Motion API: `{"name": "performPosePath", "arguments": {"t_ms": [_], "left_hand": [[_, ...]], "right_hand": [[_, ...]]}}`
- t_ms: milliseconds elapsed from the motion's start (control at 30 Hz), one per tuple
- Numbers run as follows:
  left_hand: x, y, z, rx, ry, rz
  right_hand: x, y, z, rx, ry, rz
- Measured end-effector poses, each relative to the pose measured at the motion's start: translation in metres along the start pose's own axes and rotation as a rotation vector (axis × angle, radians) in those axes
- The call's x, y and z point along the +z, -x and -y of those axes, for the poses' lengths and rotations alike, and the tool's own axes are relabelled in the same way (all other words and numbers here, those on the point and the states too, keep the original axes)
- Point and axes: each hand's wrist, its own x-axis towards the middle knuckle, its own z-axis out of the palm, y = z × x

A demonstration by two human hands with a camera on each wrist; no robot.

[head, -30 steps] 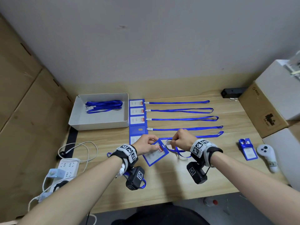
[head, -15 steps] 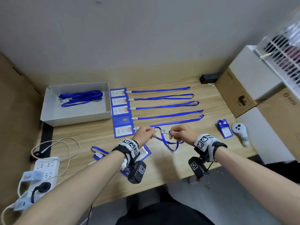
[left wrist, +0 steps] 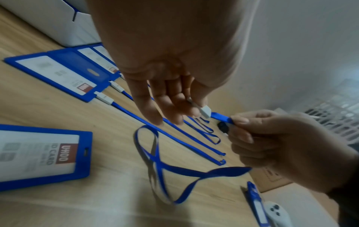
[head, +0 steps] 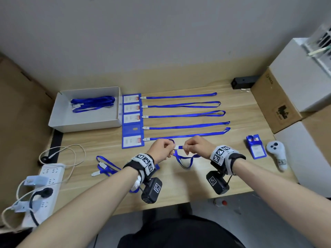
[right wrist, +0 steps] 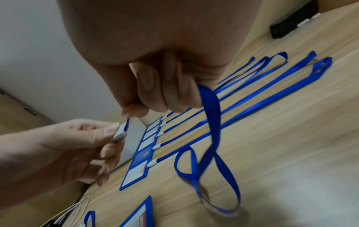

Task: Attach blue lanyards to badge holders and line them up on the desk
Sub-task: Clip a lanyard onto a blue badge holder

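Observation:
My left hand (head: pixel 163 148) pinches the white clip (left wrist: pixel 205 111) of a blue lanyard (head: pixel 186 160) between thumb and fingertip, a little above the desk. My right hand (head: pixel 196 145) pinches the strap just beside that clip, and the lanyard's loop (right wrist: pixel 213 176) hangs down to the wooden desk (head: pixel 197 181). A loose blue badge holder (left wrist: pixel 38 155) lies flat under my left wrist, mostly hidden in the head view. Behind the hands, several badge holders (head: pixel 132 120) with lanyards (head: pixel 184 115) attached lie in a row.
A white box (head: pixel 86 122) at the back left holds more lanyards (head: pixel 93 103). Another loose lanyard (head: pixel 105 167) lies left of my left wrist. At the right are a badge holder (head: pixel 256 149), a white controller (head: pixel 276 154) and a cardboard box (head: pixel 275 104). A power strip (head: pixel 48 174) sits at the left edge.
A second ago my left hand held the loose badge holder on the desk. It has let go of it, and both hands now hold the lanyard's clip end raised between them.

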Motion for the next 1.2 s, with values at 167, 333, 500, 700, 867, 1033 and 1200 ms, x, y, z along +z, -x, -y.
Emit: {"name": "performPosePath", "arguments": {"t_ms": [167, 333, 500, 700, 867, 1033, 1200], "left_hand": [[0.011, -0.018, 0.019, -0.176, -0.070, -0.152], [0.066, -0.038, 0.030, -0.246, -0.093, -0.102], [0.119, -0.047, 0.031, -0.277, -0.039, -0.054], [0.167, -0.040, 0.036, -0.398, -0.073, 0.055], [0.185, -0.043, 0.035, -0.474, 0.060, 0.027], [0.192, -0.044, 0.027, -0.459, -0.251, 0.016], [0.202, -0.049, 0.021, -0.414, -0.501, -0.031]], "right_hand": [[-0.022, -0.006, -0.052, -0.017, -0.067, -0.097], [-0.017, -0.012, -0.127, 0.116, -0.097, -0.077], [-0.015, -0.006, -0.182, 0.174, 0.040, -0.074], [-0.015, -0.008, -0.190, 0.146, 0.229, -0.115], [-0.010, -0.008, -0.190, 0.139, 0.299, -0.149], [-0.010, -0.008, -0.188, 0.133, 0.290, -0.164], [-0.010, -0.009, -0.190, 0.140, 0.270, -0.143]]}}
